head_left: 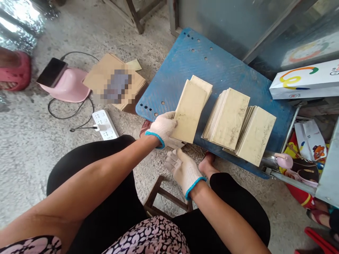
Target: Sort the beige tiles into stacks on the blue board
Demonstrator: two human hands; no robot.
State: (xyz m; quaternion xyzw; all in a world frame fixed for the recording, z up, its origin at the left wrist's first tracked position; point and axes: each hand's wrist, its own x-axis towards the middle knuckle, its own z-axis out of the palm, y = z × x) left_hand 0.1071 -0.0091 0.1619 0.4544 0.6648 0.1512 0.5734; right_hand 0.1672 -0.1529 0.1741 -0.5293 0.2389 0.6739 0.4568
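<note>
My left hand (163, 126), in a white knit glove with a blue cuff, grips the lower left edge of a thin cream rectangular board (189, 109). That board overlaps other boards (202, 84) behind it on a blue table (169, 77). My right hand (182, 167), gloved the same way, is below the table's near edge with its fingers stretched out and nothing seen in it. To the right lean two fanned stacks of similar boards, a middle stack (230, 118) and a right stack (258, 134), both with dark smudges. A greyish flat piece (174, 143) shows partly beneath my left hand.
Left of the table are a cardboard stack (100, 70), a pink stool (70, 84) bearing a dark phone-like object (51, 72), and a power strip (107, 125) with cables. A wooden stool (156, 197) stands between my legs. A white printed box (304, 80) sits at right.
</note>
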